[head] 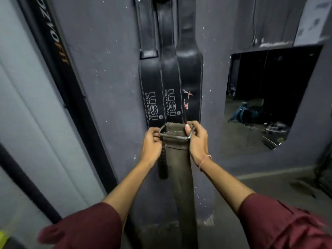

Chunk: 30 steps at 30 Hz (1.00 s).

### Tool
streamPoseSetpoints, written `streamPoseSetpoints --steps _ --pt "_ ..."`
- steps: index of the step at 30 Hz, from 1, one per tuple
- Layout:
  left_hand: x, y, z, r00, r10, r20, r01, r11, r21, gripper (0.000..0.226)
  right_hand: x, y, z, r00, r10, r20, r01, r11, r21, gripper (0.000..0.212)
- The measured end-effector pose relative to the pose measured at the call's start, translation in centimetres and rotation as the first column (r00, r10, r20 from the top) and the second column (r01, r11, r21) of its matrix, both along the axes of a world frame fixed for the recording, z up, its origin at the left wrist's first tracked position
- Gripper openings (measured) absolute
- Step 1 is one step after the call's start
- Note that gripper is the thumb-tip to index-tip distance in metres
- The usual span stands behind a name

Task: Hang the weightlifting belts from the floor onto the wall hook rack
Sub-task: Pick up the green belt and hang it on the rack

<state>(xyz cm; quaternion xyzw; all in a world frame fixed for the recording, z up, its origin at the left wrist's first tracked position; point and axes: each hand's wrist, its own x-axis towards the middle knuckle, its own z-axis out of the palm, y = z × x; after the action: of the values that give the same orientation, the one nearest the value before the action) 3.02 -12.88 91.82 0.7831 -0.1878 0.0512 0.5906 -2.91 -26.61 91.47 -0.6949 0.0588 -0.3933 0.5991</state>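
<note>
An olive-green weightlifting belt [179, 177] hangs straight down from my hands in front of the grey wall. Its metal buckle [175, 136] is at the top. My left hand [151, 146] pinches the buckle's left side and my right hand [196, 141] grips the right side, thumb through the frame. Three black belts hang side by side on the wall just above: two marked USI [152, 87] [170, 83] and one padded [190, 74]. The hook rack itself is hidden at the top edge.
A dark rectangular opening [260, 97] in the wall lies to the right, with clutter visible inside. A black pole with orange lettering [59, 69] leans at the left. Grey floor [269, 186] shows at lower right.
</note>
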Motion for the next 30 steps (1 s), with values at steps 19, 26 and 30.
streamPoseSetpoints --steps 19,26,30 --pt "0.2 0.8 7.5 0.859 -0.157 0.487 0.143 0.988 0.066 0.030 -0.1 0.3 7.3 0.954 0.296 0.055 -0.293 0.874 0.388 0.027" --pt "1.5 0.9 11.2 0.994 0.034 0.104 -0.014 0.982 -0.190 0.046 0.7 2.3 7.9 0.948 0.308 0.081 -0.319 0.915 0.247 0.046" --pt "2.8 1.0 11.4 0.997 0.075 -0.024 -0.079 0.965 -0.251 0.042 1.4 2.8 8.7 0.955 0.276 0.108 -0.293 0.932 0.213 0.031"
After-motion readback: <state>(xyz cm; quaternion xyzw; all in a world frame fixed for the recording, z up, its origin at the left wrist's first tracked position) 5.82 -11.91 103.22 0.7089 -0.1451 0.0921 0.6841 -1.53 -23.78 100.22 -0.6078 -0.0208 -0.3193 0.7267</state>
